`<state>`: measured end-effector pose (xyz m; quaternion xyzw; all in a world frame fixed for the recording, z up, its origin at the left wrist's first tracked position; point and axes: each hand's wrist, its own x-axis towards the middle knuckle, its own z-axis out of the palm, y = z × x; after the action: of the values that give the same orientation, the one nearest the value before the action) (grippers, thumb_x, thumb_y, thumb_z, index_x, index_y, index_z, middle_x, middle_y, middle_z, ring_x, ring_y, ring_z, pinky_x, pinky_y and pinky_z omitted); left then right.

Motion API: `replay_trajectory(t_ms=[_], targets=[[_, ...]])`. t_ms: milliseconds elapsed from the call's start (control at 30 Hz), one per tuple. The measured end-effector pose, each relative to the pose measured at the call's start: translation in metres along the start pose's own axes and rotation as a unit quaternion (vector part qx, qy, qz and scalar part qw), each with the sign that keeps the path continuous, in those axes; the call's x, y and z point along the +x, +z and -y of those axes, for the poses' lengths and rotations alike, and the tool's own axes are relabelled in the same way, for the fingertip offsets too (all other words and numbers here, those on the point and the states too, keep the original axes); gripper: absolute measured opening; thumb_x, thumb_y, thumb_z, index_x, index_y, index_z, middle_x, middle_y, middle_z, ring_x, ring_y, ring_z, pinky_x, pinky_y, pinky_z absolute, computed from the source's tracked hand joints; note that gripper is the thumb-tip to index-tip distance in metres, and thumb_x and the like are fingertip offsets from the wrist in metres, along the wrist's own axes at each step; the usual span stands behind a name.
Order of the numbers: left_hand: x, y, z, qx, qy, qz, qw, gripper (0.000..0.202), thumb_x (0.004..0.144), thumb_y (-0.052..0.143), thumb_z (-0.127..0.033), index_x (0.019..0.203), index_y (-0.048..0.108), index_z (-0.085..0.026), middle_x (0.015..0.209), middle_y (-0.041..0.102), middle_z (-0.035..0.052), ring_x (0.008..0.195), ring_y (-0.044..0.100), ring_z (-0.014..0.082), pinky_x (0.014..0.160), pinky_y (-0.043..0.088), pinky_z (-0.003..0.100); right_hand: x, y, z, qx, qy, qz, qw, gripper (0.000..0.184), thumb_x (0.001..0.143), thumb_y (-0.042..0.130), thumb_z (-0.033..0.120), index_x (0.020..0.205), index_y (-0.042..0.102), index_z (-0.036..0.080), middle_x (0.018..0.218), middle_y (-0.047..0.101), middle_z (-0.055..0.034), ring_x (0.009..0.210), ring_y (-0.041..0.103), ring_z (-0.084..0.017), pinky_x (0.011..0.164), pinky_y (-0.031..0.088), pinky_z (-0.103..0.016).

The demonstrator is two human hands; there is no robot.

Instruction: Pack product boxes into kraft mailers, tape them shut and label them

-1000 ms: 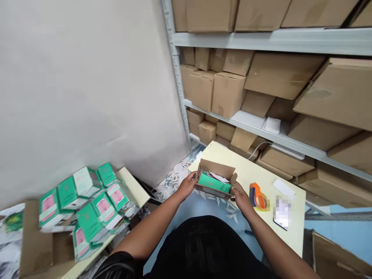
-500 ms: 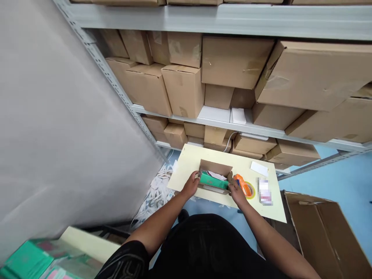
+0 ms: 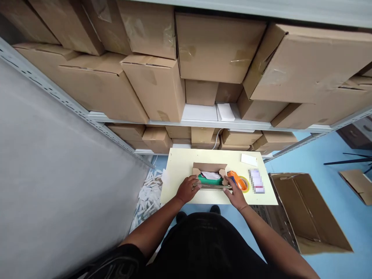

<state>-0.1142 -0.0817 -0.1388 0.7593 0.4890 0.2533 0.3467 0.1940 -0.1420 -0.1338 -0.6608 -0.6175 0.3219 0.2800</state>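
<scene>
A small open cardboard box (image 3: 209, 167) lies on the pale yellow table (image 3: 180, 162), its back flap raised and its side flaps folded inward. Inside sit a green box (image 3: 205, 181) and, on top of it, a crumpled white paper (image 3: 210, 175). My left hand (image 3: 186, 190) grips the cardboard box's front left corner, thumb along the front flap. At the front right corner my right hand (image 3: 236, 195) holds the same box in a similar way. Just beyond the right fingers rests an orange tape dispenser (image 3: 238, 179) with a yellow tape roll.
A white card (image 3: 249, 159) and a blurred label packet (image 3: 257, 181) lie on the table's right side. Shelves of cartons (image 3: 152, 87) rise behind. A large open carton (image 3: 310, 209) stands on the right, a paper scrap heap (image 3: 148, 197) on the left floor.
The box has been set level on the table, and its front flap now lies between my thumbs and fingers. My view has shifted, bringing the shelves closer.
</scene>
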Motion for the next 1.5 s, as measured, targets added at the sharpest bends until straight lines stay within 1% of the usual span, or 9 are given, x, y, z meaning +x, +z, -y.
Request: replay_trajectory(t_ms=[200, 367, 500, 700, 867, 1100, 1267, 1367, 1500], targets=[[0.003, -0.013, -0.012, -0.021, -0.020, 0.010, 1.000, 0.039, 0.098, 0.056, -0.046, 0.126, 0.068, -0.021, 0.139, 0.062, 0.0123, 0.131, 0.058, 0.0272, 0.113, 0.047, 0.045, 0.023, -0.008, -0.004, -0.033, -0.043, 0.028, 0.998, 0.054, 0.098, 0.052, 0.052, 0.144, 0.059, 0.025, 0.140, 0.066, -0.0100, 0.129, 0.061, -0.031, 0.113, 0.046, -0.052], [0.036, -0.030, -0.024, -0.049, -0.103, -0.079, 0.990, 0.053, 0.104, 0.041, -0.048, 0.148, 0.050, -0.020, 0.148, 0.054, 0.0145, 0.106, 0.066, 0.0202, 0.103, 0.052, 0.041, 0.028, -0.008, -0.008, -0.045, -0.075, 0.028, 0.996, 0.051, 0.099, 0.051, 0.050, 0.142, 0.061, 0.026, 0.133, 0.070, -0.0100, 0.123, 0.064, -0.031, 0.108, 0.050, -0.053], [0.063, -0.030, -0.029, -0.075, -0.125, -0.083, 0.986, 0.049, 0.102, 0.042, -0.053, 0.133, 0.063, -0.020, 0.134, 0.066, 0.0103, 0.119, 0.063, 0.0231, 0.110, 0.048, 0.043, 0.030, -0.004, -0.009, -0.058, -0.071, 0.007, 0.996, 0.051, 0.097, 0.054, 0.049, 0.142, 0.059, 0.026, 0.134, 0.069, -0.0109, 0.121, 0.066, -0.032, 0.106, 0.052, -0.053], [0.040, -0.023, -0.031, -0.073, -0.117, -0.095, 0.986, 0.046, 0.102, 0.044, -0.052, 0.127, 0.066, -0.021, 0.131, 0.068, 0.0104, 0.128, 0.059, 0.0245, 0.115, 0.044, 0.047, 0.028, 0.001, -0.006, -0.063, -0.088, -0.014, 0.994, 0.051, 0.099, 0.052, 0.049, 0.141, 0.055, 0.021, 0.137, 0.065, -0.0152, 0.126, 0.062, -0.033, 0.106, 0.051, -0.052], [0.026, -0.022, -0.025, -0.107, -0.096, -0.065, 0.987, 0.042, 0.103, 0.044, -0.050, 0.122, 0.068, -0.022, 0.139, 0.065, 0.0099, 0.134, 0.057, 0.0237, 0.119, 0.042, 0.047, 0.030, 0.011, -0.013, -0.064, -0.026, -0.066, 0.995, 0.046, 0.095, 0.054, 0.052, 0.127, 0.055, 0.019, 0.122, 0.064, -0.0162, 0.094, 0.066, -0.029, 0.090, 0.055, -0.050], [0.015, -0.003, -0.015, 0.000, -0.026, -0.059, 0.998, 0.027, 0.101, 0.051, -0.037, 0.113, 0.070, -0.021, 0.142, 0.061, 0.0122, 0.144, 0.047, 0.0274, 0.123, 0.038, 0.053, 0.037, 0.024, -0.012, -0.027, 0.027, -0.099, 0.994, 0.044, 0.090, 0.059, 0.054, 0.115, 0.051, 0.019, 0.102, 0.062, -0.0098, 0.077, 0.061, -0.022, 0.080, 0.054, -0.043], [0.025, 0.014, -0.015, 0.158, 0.018, -0.099, 0.982, 0.022, 0.101, 0.050, -0.030, 0.094, 0.068, -0.021, 0.115, 0.068, 0.0106, 0.136, 0.049, 0.0311, 0.121, 0.032, 0.059, 0.026, -0.004, -0.028, -0.038, -0.014, -0.055, 0.998, 0.029, 0.094, 0.054, 0.049, 0.101, 0.057, 0.021, 0.102, 0.065, -0.0087, 0.089, 0.062, -0.023, 0.084, 0.052, -0.037], [0.033, 0.016, -0.017, 0.246, 0.029, -0.109, 0.963, 0.022, 0.101, 0.052, -0.030, 0.087, 0.066, -0.021, 0.106, 0.068, 0.0101, 0.126, 0.053, 0.0330, 0.113, 0.037, 0.057, 0.019, -0.028, -0.052, -0.172, 0.033, -0.056, 0.983, 0.031, 0.096, 0.049, 0.045, 0.101, 0.065, 0.020, 0.111, 0.069, -0.0132, 0.106, 0.062, -0.028, 0.094, 0.048, -0.039], [0.035, 0.020, -0.019, 0.330, 0.036, -0.044, 0.942, 0.020, 0.100, 0.050, -0.022, 0.088, 0.066, -0.019, 0.101, 0.066, 0.0115, 0.100, 0.059, 0.0300, 0.091, 0.046, 0.048, 0.018, -0.034, -0.072, -0.367, 0.170, 0.062, 0.912, 0.041, 0.096, 0.052, 0.049, 0.110, 0.072, 0.016, 0.116, 0.071, -0.0182, 0.113, 0.060, -0.034, 0.092, 0.044, -0.043]])
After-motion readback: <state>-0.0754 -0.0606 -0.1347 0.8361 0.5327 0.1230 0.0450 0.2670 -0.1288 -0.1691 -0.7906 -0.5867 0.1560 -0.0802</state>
